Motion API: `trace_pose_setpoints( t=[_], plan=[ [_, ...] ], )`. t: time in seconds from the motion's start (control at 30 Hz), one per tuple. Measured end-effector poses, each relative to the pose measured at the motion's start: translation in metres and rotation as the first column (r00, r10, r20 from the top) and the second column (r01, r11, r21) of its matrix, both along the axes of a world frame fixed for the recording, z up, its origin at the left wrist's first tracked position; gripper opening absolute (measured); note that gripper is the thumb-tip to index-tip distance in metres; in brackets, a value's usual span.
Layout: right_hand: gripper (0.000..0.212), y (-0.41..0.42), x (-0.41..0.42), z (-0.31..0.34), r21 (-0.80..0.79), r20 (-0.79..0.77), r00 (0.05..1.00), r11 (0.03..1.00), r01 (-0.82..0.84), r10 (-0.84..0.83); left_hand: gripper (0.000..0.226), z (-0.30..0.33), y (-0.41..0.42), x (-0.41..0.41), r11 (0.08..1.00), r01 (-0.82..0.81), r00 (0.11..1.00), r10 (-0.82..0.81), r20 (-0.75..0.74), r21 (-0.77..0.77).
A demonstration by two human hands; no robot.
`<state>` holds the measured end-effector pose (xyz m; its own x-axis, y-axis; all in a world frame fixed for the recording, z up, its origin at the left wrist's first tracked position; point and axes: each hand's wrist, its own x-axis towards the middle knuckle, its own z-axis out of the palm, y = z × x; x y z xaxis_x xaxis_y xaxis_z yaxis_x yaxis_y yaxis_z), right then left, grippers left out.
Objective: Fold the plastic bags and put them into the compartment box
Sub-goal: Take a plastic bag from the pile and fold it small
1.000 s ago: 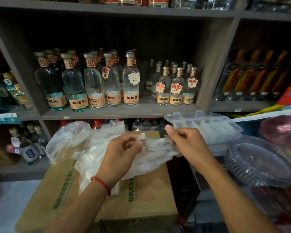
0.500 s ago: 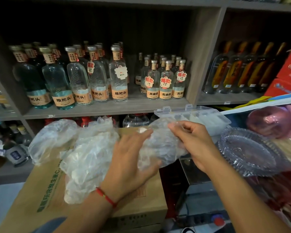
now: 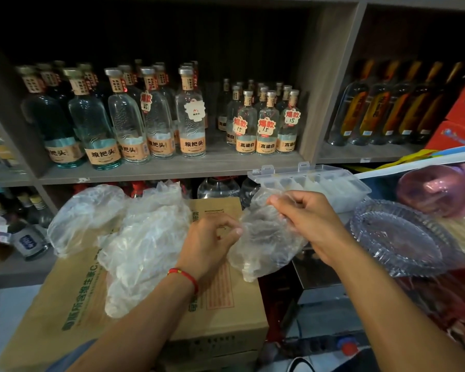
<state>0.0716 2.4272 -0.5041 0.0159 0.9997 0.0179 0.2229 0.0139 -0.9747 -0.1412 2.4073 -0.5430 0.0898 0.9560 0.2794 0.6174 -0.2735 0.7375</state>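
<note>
Many bottles (image 3: 156, 122), cardboard box (image 3: 220, 312), glass dish (image 3: 403, 237)

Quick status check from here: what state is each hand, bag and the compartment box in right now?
left hand: pinches the held bag's left edge
right hand: pinches its top edge
held plastic bag: crumpled, lifted between both hands, not yet folded
loose plastic bags: crumpled, lying on the cardboard carton
compartment box: lid looks shut, pale contents inside

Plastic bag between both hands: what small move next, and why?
Probably pull the hands apart to flatten it. The left hand and right hand pinch a crumpled plastic bag above the cardboard box; it isn't folded yet.
</note>
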Motion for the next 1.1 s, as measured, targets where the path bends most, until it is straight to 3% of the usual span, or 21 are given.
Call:
trace_pose_setpoints(
  t=[0.07,0.13,0.2,0.27,0.37,0.43,0.6,0.7,0.8,0.9,1.0,1.1],
  plan=[
    [0.028,0.001,0.0,0.0,0.068,0.122,0.984,0.99,0.124,-0.131,0.011,-0.003,0.0,-0.001,0.996,-0.071,0.989,0.077,0.126,-0.054],
    [0.041,-0.004,-0.001,0.002,0.289,0.321,0.903,0.937,0.195,-0.286,0.012,-0.003,-0.002,-0.005,0.987,-0.112,0.941,0.142,0.308,-0.114],
    [0.039,-0.014,-0.005,0.008,0.556,0.381,0.855,0.826,0.091,-0.351,0.015,-0.003,-0.005,-0.011,0.977,-0.125,0.877,0.19,0.441,-0.172],
    [0.037,-0.021,-0.007,0.011,0.629,0.44,0.867,0.769,-0.112,-0.233,0.022,-0.001,-0.009,-0.015,0.969,-0.121,0.809,0.221,0.544,-0.213],
    [0.061,-0.03,-0.011,0.007,0.394,0.591,0.801,0.834,-0.386,0.091,0.031,0.0,-0.011,-0.021,0.956,-0.116,0.705,0.269,0.656,-0.268],
    [0.064,-0.03,-0.013,-0.002,0.232,0.621,0.75,0.861,-0.452,0.226,0.031,0.002,-0.01,-0.023,0.949,-0.08,0.651,0.281,0.705,-0.304],
    [0.03,-0.017,-0.016,-0.015,0.303,0.394,0.91,0.917,-0.259,0.127,0.034,0.005,-0.013,-0.026,0.962,-0.099,0.694,0.249,0.675,-0.254],
    [0.025,-0.013,-0.014,-0.018,0.291,0.435,0.894,0.923,-0.252,0.107,0.033,0.005,-0.014,-0.029,0.972,-0.087,0.722,0.212,0.658,-0.219],
    [0.032,-0.013,-0.015,-0.02,0.154,0.489,0.855,0.947,-0.282,0.175,0.027,0.007,-0.016,-0.027,0.98,-0.059,0.711,0.175,0.681,-0.19],
    [0.037,-0.015,-0.02,-0.02,-0.019,0.317,0.89,0.94,-0.34,0.328,0.022,0.007,-0.015,-0.027,0.98,-0.067,0.686,0.182,0.705,-0.188],
    [0.032,-0.015,-0.023,-0.019,0.02,0.172,0.94,0.953,-0.302,0.294,0.023,0.006,-0.014,-0.028,0.977,-0.099,0.684,0.205,0.7,-0.19],
    [0.021,-0.013,-0.018,-0.014,0.11,0.139,0.967,0.967,-0.229,0.213,0.031,0.007,-0.014,-0.032,0.972,-0.166,0.741,0.236,0.628,-0.169]
  ],
)
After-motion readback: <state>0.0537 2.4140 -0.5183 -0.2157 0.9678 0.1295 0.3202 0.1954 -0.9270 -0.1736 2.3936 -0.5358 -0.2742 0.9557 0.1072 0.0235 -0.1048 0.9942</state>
